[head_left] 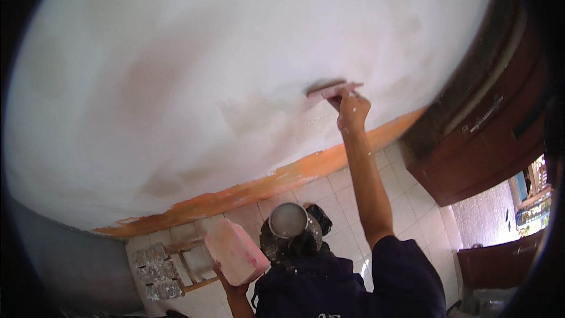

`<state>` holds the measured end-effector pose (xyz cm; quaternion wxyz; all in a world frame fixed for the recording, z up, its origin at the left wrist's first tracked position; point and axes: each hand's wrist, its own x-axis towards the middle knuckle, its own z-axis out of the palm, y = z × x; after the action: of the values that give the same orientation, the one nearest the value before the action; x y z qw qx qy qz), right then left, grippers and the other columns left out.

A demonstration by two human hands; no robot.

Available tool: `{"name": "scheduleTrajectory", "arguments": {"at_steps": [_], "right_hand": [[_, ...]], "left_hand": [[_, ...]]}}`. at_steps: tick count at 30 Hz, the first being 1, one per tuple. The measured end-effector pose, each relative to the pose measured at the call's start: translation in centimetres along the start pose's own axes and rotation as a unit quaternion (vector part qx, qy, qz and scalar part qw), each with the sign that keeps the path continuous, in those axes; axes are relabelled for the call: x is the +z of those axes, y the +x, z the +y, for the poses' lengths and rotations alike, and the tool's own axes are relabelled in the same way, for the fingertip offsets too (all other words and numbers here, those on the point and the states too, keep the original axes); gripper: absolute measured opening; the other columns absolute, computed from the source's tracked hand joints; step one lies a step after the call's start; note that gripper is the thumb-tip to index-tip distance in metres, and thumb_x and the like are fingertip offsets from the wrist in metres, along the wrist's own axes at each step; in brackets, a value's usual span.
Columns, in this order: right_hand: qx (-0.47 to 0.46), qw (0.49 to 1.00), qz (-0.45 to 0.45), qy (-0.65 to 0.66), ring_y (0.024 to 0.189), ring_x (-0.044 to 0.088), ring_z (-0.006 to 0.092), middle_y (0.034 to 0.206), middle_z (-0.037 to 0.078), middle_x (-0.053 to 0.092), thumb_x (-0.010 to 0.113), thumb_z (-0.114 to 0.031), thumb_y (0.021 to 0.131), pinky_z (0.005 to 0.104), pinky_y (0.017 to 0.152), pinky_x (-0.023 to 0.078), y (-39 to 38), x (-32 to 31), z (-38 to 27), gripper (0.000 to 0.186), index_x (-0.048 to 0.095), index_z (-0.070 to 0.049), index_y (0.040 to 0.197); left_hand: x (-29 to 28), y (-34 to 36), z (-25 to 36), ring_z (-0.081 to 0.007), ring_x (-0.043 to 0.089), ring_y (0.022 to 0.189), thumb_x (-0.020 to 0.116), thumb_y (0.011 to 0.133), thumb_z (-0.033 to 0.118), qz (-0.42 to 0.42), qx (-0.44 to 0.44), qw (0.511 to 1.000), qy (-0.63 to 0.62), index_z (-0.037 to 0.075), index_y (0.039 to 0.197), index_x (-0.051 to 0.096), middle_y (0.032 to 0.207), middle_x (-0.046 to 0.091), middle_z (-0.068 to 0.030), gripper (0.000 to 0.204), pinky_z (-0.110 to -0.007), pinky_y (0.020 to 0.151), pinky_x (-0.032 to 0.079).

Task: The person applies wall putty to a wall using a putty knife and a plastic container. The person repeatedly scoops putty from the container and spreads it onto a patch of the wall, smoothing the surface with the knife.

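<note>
My right arm reaches up to the wall (pixel 259 59), which is coated white with grey and brownish patches. In my right hand (pixel 354 110), fingers closed, is a wide putty knife (pixel 329 91) smeared with pinkish filler. Its blade is at the wall surface, with a dark shadow beside it. Low in front of me, my left hand (pixel 232 281) grips a pink rectangular tub (pixel 236 252) by its lower side. The tub is tilted, and pale pink material coats what I see of it; how full it is I cannot tell.
An orange strip (pixel 306 168) runs along the wall's base above the tiled floor (pixel 338 191). Below stand a bucket (pixel 288 220), a dark bag (pixel 319 219) and a wooden step stool (pixel 159 271) spattered with paint. On the right is a reddish-brown door (pixel 477 141).
</note>
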<state>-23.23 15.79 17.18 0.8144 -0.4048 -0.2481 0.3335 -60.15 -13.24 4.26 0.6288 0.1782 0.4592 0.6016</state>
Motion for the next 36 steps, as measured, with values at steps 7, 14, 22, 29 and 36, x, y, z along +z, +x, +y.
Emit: {"name": "scheduleTrajectory", "arguments": {"at_steps": [7, 14, 22, 29, 36], "right_hand": [[0.132, 0.988, 0.083, -0.018, 0.07, 0.06, 0.0186, 0.08, 0.011, 0.057, 0.055, 0.002, 0.075, 0.0327, 0.061, 0.055, -2.5, -10.0, 4.4, 0.015, 0.054, 0.014, 0.084], [0.123, 0.982, 0.114, -0.082, 0.066, 0.062, 0.0216, 0.073, 0.011, 0.056, 0.051, 0.004, 0.077, 0.0337, 0.06, 0.057, -0.3, -9.3, 13.8, 0.006, 0.053, 0.01, 0.078], [0.045, 0.999, 0.011, -0.009, 0.065, 0.063, 0.023, 0.078, 0.016, 0.058, 0.052, 0.002, 0.078, 0.0358, 0.065, 0.058, -1.9, -3.2, 1.4, 0.01, 0.052, 0.01, 0.072], [0.127, 0.967, 0.172, -0.142, 0.064, 0.06, 0.0182, 0.078, 0.013, 0.059, 0.056, 0.0, 0.079, 0.0301, 0.055, 0.053, -0.8, -13.7, 13.2, 0.017, 0.055, 0.016, 0.082], [0.074, 0.996, -0.024, 0.036, 0.07, 0.062, 0.0231, 0.081, 0.015, 0.06, 0.055, 0.002, 0.08, 0.0337, 0.072, 0.057, -1.6, -1.9, 3.3, 0.01, 0.055, 0.012, 0.082]], "left_hand": [[-0.9, 1.8, -0.5, -0.0297, 0.047, 0.115, 0.044, 0.083, 0.059, -0.018, -0.066, 0.992, -0.107, 0.012, 0.134, 0.037, 0.128, 0.046, -0.0101, 0.07, -0.047, 0.095, 0.042], [-2.3, 1.0, -0.5, -0.0295, 0.047, 0.116, 0.043, 0.083, 0.059, 0.005, -0.056, 0.993, -0.1, 0.011, 0.134, 0.037, 0.127, 0.047, -0.0108, 0.07, -0.047, 0.095, 0.043], [-1.8, -0.1, 0.3, -0.0274, 0.046, 0.116, 0.039, 0.086, 0.06, -0.019, 0.016, 1.0, -0.013, 0.011, 0.133, 0.036, 0.128, 0.046, -0.0106, 0.068, -0.045, 0.096, 0.041], [-2.3, 1.5, 0.2, -0.0261, 0.045, 0.118, 0.037, 0.088, 0.056, -0.033, -0.032, 0.995, -0.089, 0.012, 0.134, 0.034, 0.131, 0.044, -0.0103, 0.063, -0.044, 0.098, 0.04], [-3.1, 1.2, 0.9, -0.029, 0.046, 0.116, 0.05, 0.082, 0.054, -0.025, -0.04, 0.983, -0.177, 0.011, 0.134, 0.036, 0.128, 0.046, -0.0098, 0.069, -0.047, 0.095, 0.042]]}}
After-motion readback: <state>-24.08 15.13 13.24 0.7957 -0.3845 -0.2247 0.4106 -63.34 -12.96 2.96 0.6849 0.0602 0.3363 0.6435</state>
